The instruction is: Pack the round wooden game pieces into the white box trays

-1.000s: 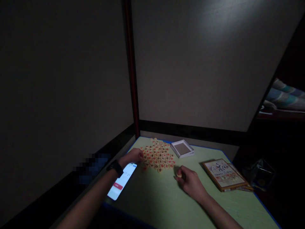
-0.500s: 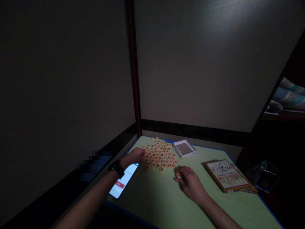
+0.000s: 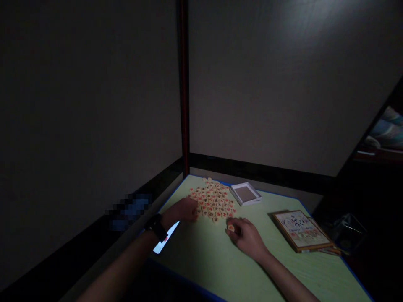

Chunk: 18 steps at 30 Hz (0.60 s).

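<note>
Many round, pale Chinese chess pieces (image 3: 214,201) with red or black characters lie spread in one patch on the green table (image 3: 201,256). My right hand (image 3: 247,237) pinches a single chess piece (image 3: 231,227) between thumb and fingers, just in front of the patch. At the patch's front left edge is my left hand (image 3: 185,209), a dark watch on its wrist. Its fingers are curled down at the pieces; their tips are hidden, so what they grip cannot be made out.
A lit phone (image 3: 166,241) lies under my left forearm, partly covered. Behind the pieces, near the wall, sits a shallow white box (image 3: 245,193). A framed-looking game box (image 3: 300,230) rests at the right. Walls border the table's back and left.
My left hand has shifted slightly right along the patch's front edge, covering more of the phone. My right hand has moved a little left, still pinching its chess piece. The view has turned slightly.
</note>
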Motion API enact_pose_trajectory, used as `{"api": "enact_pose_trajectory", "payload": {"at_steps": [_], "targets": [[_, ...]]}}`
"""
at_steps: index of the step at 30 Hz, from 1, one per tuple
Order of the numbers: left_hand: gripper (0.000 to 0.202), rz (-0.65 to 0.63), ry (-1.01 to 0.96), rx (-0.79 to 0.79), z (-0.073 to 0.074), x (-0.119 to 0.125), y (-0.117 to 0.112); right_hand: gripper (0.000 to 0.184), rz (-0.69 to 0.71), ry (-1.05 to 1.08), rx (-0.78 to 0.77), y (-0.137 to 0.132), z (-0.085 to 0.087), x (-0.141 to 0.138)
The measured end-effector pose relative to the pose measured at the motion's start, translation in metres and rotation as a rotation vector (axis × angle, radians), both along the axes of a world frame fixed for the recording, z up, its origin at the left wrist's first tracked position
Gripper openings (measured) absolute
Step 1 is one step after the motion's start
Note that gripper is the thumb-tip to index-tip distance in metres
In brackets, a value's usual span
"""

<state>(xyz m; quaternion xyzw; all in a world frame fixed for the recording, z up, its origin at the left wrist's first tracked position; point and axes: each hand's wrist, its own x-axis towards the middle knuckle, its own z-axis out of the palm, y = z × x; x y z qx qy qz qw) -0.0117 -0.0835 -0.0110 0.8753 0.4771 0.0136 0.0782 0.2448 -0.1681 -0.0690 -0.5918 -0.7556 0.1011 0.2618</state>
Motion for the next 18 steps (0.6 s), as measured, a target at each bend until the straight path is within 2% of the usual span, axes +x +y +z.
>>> {"api": "enact_pose_trajectory", "payload": {"at_steps": [4, 8, 14, 18], "targets": [[0.004, -0.013, -0.043, -0.007, -0.011, 0.0, 0.005, 0.027, -0.006, 0.006, -0.016, 0.01, 0.002, -0.01], [0.004, -0.056, -0.076, -0.003, -0.016, 0.006, 0.003, 0.029, -0.024, 0.027, -0.005, 0.017, 0.002, -0.016], [0.01, -0.048, -0.119, -0.033, -0.011, 0.014, -0.001, 0.017, -0.046, 0.062, 0.054, 0.019, -0.001, -0.019], [0.005, -0.017, -0.085, -0.027, -0.002, 0.017, -0.011, 0.015, -0.052, 0.085, 0.077, 0.016, -0.002, -0.02]]}}
